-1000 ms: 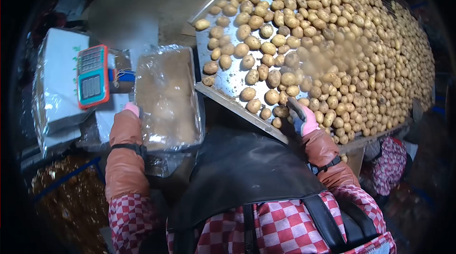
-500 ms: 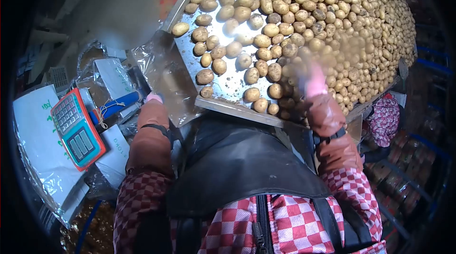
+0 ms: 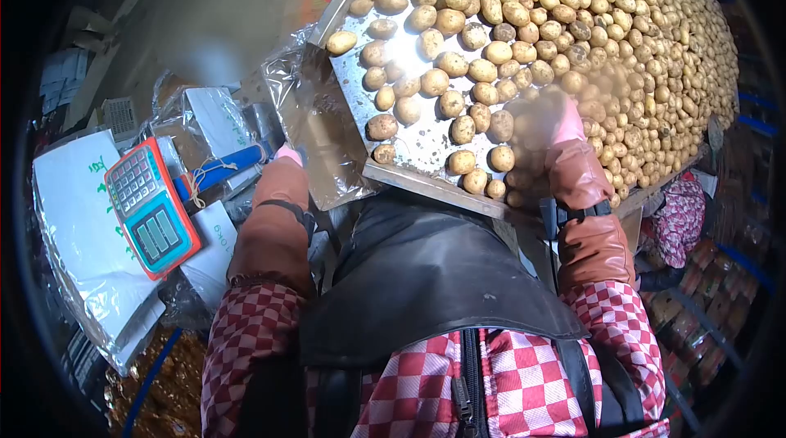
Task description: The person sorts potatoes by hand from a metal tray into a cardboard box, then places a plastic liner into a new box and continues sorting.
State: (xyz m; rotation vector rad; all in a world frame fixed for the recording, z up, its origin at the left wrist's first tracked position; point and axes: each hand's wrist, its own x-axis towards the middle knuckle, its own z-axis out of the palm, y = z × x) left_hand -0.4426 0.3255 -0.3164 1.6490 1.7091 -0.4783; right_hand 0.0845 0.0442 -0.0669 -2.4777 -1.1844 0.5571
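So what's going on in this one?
A person in pink gloves stands at a metal table piled with potatoes. The left hand holds a clear plastic bag against the table's near-left edge. The right hand is among the potatoes near the front edge, too blurred to tell whether it grips one. An orange-rimmed scale sits to the left.

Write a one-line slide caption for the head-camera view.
Gloved left hand holds a clear plastic bag beside the metal table while the right hand reaches among the potatoes.
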